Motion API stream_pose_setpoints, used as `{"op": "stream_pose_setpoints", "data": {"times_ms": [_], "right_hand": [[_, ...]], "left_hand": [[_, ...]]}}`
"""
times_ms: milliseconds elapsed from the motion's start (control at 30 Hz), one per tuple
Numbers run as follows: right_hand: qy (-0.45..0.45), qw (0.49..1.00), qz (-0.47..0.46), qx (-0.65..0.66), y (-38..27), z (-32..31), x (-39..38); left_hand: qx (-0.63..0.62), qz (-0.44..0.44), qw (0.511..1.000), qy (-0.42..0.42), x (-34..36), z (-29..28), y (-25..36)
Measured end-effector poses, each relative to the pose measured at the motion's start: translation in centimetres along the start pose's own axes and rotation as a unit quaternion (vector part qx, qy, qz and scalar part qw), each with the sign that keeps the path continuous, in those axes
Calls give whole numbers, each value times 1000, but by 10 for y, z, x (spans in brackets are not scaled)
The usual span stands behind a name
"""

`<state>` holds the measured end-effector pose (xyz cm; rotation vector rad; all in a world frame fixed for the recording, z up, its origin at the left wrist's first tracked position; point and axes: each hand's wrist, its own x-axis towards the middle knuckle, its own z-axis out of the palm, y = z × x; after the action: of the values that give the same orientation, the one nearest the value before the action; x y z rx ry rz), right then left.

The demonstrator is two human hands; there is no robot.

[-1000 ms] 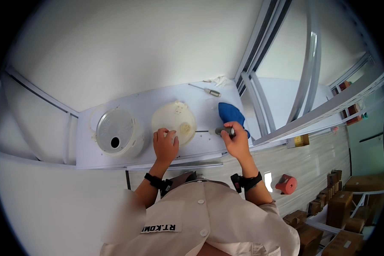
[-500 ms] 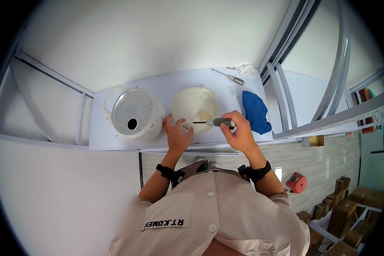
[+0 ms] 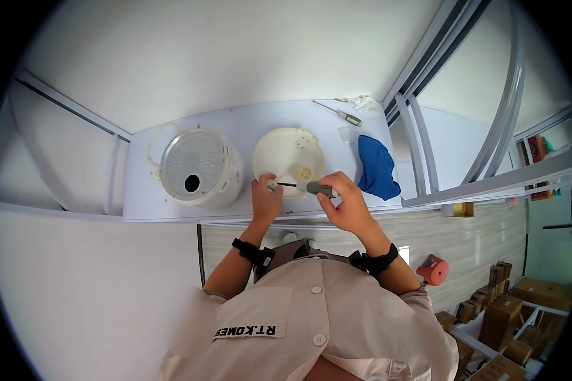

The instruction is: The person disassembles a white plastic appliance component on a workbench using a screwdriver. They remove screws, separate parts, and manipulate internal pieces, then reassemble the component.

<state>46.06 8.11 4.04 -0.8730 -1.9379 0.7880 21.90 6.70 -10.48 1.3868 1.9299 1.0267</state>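
My left hand [image 3: 267, 202] pinches a small white part [image 3: 272, 186] at the near left edge of a cream round lid or shallow dish [image 3: 271, 150]. A screwdriver [image 3: 320, 189] with a grey and white handle is gripped in my right hand [image 3: 350, 207]. Its dark shaft points left, and the tip reaches the small white part; whether it sits in a screw is too small to tell. On the cream piece lies a pale yellow, round, wheel-like part [image 3: 304, 173].
Left of my hands stands a white round tub [image 3: 230, 185] with a clear greyish lid and dark hole. A blue cloth [image 3: 377, 166], a second screwdriver [image 3: 349, 118] and crumpled white tissue [image 3: 364, 103] lie on the right of the white table [image 3: 235, 119]. Metal frame bars [image 3: 421, 152] flank it.
My left fingers have drawn together round the small white part, and it now sits higher. The screwdriver has come left with my right hand to that part. The whole view has shifted slightly.
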Motion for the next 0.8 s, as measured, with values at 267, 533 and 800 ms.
{"op": "stream_pose_setpoints", "data": {"times_ms": [267, 533, 800], "right_hand": [[-27, 1000, 2, -15, -5, 13, 0], [-40, 998, -3, -40, -5, 16, -4], [-24, 999, -3, -36, -3, 18, -5]], "left_hand": [[18, 0, 1000, -8, 0, 1, 8], [143, -56, 987, -38, -1, -11, 30], [149, -67, 985, -52, 0, -14, 32]]}}
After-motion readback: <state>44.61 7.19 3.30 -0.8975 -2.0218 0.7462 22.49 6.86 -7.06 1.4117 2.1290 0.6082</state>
